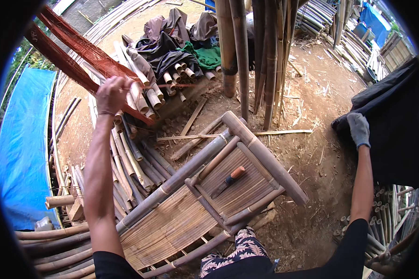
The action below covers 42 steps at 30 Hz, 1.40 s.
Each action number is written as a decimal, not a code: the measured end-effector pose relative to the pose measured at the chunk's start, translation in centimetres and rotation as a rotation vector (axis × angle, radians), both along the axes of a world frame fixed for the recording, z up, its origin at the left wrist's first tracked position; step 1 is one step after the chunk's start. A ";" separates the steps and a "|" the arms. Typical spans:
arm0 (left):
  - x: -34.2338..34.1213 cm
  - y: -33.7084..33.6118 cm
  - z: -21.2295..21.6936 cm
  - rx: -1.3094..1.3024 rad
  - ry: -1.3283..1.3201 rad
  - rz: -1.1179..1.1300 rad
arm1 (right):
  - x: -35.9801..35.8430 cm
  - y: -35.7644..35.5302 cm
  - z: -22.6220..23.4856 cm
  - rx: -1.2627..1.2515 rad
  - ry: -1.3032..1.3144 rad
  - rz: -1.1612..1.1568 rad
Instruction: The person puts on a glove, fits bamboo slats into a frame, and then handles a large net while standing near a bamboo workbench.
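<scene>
My bare left hand [111, 95] is raised at the upper left, its fingers closed round a bundle of reddish-orange netting [91, 49]. The netting runs up and left from my fist, and a loose end hangs below it. My right hand [359, 129], in a grey glove, is out at the right against a black sheet [395, 135]. Its fingers look bunched, but whether they grip the sheet cannot be made out. Between my arms lies a bamboo lounger [172, 228] with a slatted surface. A knife [228, 180] with an orange-brown handle rests on its far end.
Cut bamboo poles [125, 162] are stacked left of the lounger. Dark cloths [172, 44] and a green cloth [202, 56] cover another pile. Upright poles [228, 46] stand ahead. A blue tarp [23, 144] hangs far left. Wood scraps litter the dirt floor [312, 153].
</scene>
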<state>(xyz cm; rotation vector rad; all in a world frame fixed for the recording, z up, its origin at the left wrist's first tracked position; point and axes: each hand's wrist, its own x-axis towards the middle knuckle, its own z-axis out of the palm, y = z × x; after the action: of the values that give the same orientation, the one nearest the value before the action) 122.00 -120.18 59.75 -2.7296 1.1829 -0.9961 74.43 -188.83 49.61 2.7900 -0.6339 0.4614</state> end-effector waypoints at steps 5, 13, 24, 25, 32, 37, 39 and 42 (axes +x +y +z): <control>-6.4 -8.7 -10.9 0.569 0.616 0.180 | -1.5 1.8 -14.1 0.139 0.344 -0.215; -6.0 -4.9 -14.1 -0.903 0.217 0.174 | -3.3 19.1 -23.8 0.595 0.156 0.130; 8.2 8.6 -1.5 -1.166 0.523 0.342 | -13.3 29.9 -16.3 0.765 0.386 0.080; 6.1 8.5 -2.6 -1.233 0.641 0.244 | -12.5 30.9 -15.7 0.842 0.438 0.043; -10.4 6.9 -2.2 -1.327 1.099 -0.296 | 5.9 43.7 -8.4 1.210 0.093 0.512; -19.9 9.0 -0.2 -1.537 1.357 -0.442 | 18.8 52.5 2.5 1.575 -0.135 0.864; -22.0 9.0 1.2 -1.591 1.359 -0.501 | 21.4 55.2 7.6 1.929 0.003 0.993; -24.4 10.4 3.3 -1.573 1.315 -0.321 | 22.5 59.4 14.0 1.658 0.193 1.092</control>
<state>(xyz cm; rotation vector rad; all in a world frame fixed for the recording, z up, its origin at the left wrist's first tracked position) 97.59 -109.81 63.02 -4.9346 0.8830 0.5840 96.90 -129.41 63.57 4.3397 1.3406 -0.5323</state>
